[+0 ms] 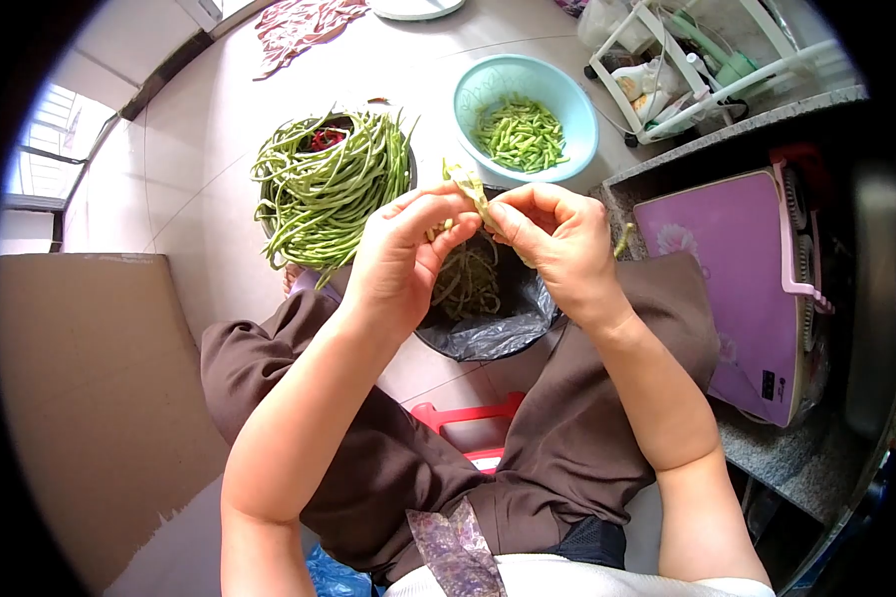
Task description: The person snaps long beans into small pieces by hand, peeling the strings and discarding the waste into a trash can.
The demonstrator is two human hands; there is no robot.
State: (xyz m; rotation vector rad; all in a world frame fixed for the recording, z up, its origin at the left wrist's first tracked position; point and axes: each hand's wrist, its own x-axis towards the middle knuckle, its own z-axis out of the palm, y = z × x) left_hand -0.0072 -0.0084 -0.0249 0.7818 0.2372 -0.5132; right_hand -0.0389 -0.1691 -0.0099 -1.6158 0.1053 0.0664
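Both hands meet above a bin [483,343] lined with a black plastic bag, with dry-looking pods and scraps [466,284] inside. A pale yellow-green bean pod [471,187] runs between my fingertips, and it looks split or wrinkled. My left hand [408,234] is closed on the pod's near side, with small pale beans showing by its curled fingers. My right hand [562,239] pinches the pod between thumb and forefinger; a thin green end sticks out past its far side. Behind my left hand a heap of long green beans [319,204] fills a dark round container.
A light blue basin [582,149] holds short cut green bean pieces [523,134]. To the right, a purple case [722,269] stands on a stone shelf, below a white rack [657,119] with bottles. Cardboard [95,368] is at left, and a red stool [468,413] shows between the legs.
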